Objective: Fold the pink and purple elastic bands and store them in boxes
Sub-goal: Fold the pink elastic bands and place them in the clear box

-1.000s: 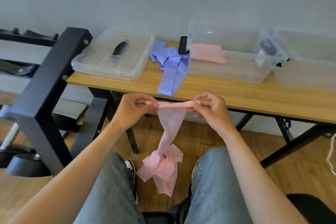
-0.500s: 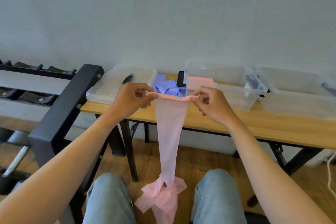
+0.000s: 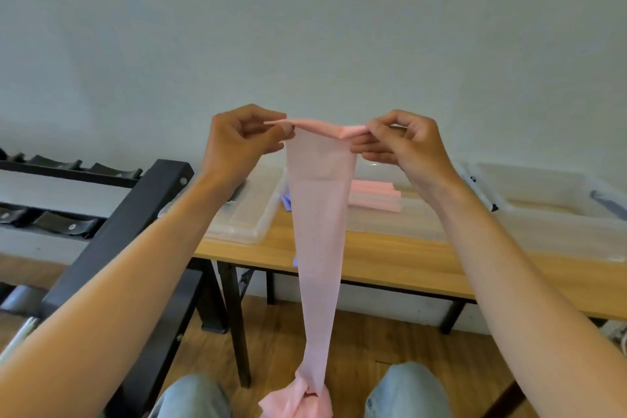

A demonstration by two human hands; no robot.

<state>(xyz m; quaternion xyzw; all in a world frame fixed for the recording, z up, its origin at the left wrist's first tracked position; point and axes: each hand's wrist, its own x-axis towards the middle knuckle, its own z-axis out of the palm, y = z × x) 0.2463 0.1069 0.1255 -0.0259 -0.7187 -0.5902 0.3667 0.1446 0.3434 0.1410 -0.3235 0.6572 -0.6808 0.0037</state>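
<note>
A: Fingers?
B: Left hand (image 3: 242, 139) and right hand (image 3: 403, 142) each pinch a top corner of the pink band (image 3: 319, 234), level, equally near.
A: Axis?
B: Straight down from the fingers, tail bunched between the knees.
A: Counts?
B: One held band, folded pink bands (image 3: 375, 195) in the box (image 3: 417, 224) beyond on the desk (image 3: 390, 258), a purple sliver (image 3: 286, 202), two boxes, one lid (image 3: 252, 214).

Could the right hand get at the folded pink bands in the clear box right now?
Probably not at once. The right hand pinches one top corner of the pink band, the left hand the other. The folded pink bands lie just below, in the open clear box.
</note>
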